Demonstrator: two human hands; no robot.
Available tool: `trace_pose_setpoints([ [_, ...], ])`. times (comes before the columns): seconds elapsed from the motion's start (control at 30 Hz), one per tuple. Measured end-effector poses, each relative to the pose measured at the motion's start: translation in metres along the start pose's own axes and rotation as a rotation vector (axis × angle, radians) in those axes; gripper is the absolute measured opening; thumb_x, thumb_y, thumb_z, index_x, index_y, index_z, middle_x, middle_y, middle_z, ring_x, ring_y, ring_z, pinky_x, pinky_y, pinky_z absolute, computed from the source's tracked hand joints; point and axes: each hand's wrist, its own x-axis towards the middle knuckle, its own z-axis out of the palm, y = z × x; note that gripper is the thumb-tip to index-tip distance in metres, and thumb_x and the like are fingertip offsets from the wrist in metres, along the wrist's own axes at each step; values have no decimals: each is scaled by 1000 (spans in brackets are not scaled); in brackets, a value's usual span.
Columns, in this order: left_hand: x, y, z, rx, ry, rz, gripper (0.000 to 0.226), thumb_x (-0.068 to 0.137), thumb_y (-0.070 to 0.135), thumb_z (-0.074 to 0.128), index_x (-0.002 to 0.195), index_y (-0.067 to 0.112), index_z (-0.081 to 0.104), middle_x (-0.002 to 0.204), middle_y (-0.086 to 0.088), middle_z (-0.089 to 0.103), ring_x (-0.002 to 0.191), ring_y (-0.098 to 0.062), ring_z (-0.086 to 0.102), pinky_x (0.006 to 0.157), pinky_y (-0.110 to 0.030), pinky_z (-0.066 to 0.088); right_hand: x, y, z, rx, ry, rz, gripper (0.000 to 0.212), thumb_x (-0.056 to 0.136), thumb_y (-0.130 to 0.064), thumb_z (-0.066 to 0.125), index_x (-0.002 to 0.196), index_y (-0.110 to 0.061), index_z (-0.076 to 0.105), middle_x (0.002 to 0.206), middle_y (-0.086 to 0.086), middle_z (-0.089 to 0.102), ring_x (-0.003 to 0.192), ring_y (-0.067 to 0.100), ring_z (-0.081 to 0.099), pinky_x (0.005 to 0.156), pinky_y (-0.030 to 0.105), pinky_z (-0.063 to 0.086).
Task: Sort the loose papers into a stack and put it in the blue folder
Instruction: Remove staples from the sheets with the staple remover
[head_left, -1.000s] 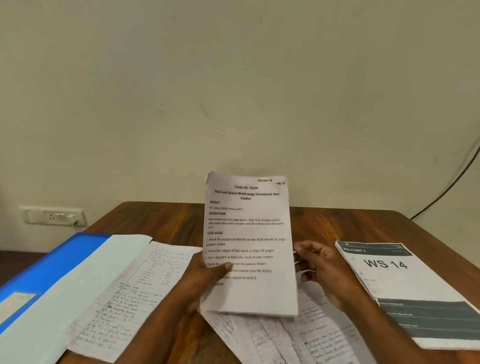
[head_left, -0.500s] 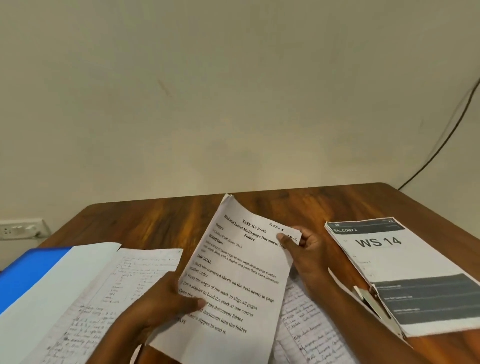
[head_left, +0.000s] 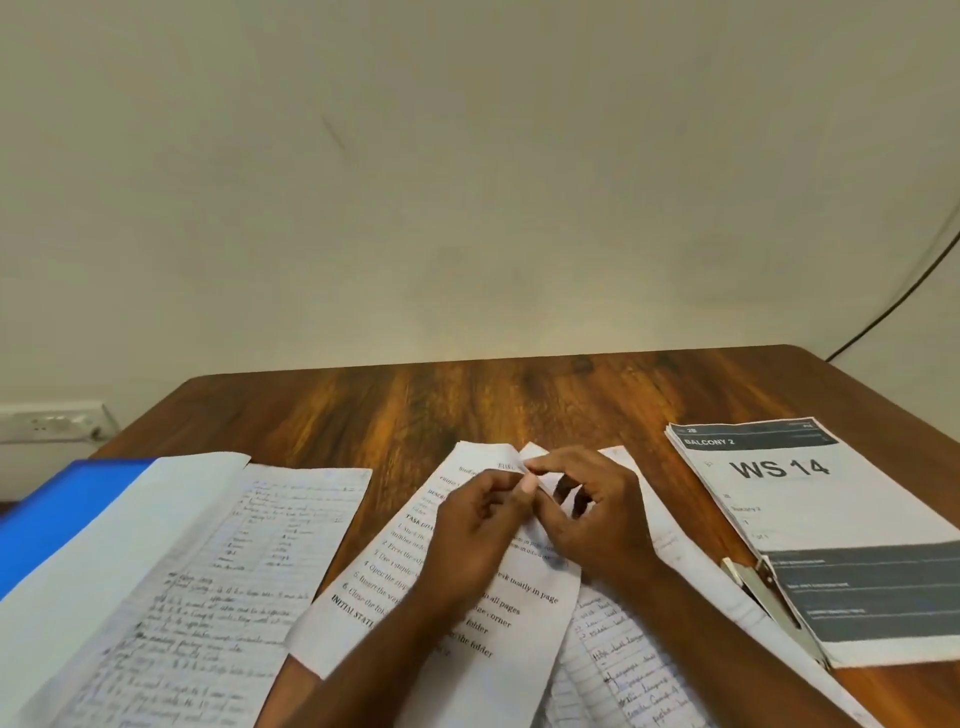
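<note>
Printed sheet (head_left: 524, 597) lowered onto table (both hands now pinching top corner)

left hand (head_left: 475, 530) | right hand (head_left: 597, 512) | both fingers curled, pinching, fingertips meeting

Folder (head_left: 67, 512) left, booklet (head_left: 810, 519) right — loose papers (head_left: 524, 613) between.

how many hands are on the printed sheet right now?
2. The left hand and the right hand meet over the printed sheet at the middle of the table, fingertips pinching its top edge. Neither touches the blue folder.
</note>
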Motion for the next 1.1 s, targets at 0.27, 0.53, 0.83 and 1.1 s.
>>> trace_pose_setpoints([
  [0.27,3,-17,-15,-286,-14,-123,16,99,26,72,90,13,77,91,-22,78,80,-35,75,81,-46,58,-1,3,-2,11,-190,-97,44,82,-39,82,121,-19,74,119,-6,69,94,10,68,61,19,57],
  [0.53,6,-21,-14,-321,10,-91,15,96,20,74,91,7,81,91,-19,80,81,-23,75,80,-31,60,2,-5,-5,184,-130,119,51,81,-55,81,114,-17,76,108,-11,77,86,18,75,55,35,62],
  [0.83,10,-26,-10,-355,16,-98,15,92,23,77,86,10,81,89,-20,79,82,-31,75,82,-38,60,3,0,-6,319,-108,286,28,87,-4,81,111,-17,76,87,0,76,76,21,71,63,42,61],
  [1.1,11,-26,-9,-318,2,-114,13,89,26,81,81,15,81,87,-17,80,80,-29,77,85,-43,60,1,8,-4,378,-51,312,50,90,12,67,124,-24,69,73,3,66,73,31,67,72,62,62],
])
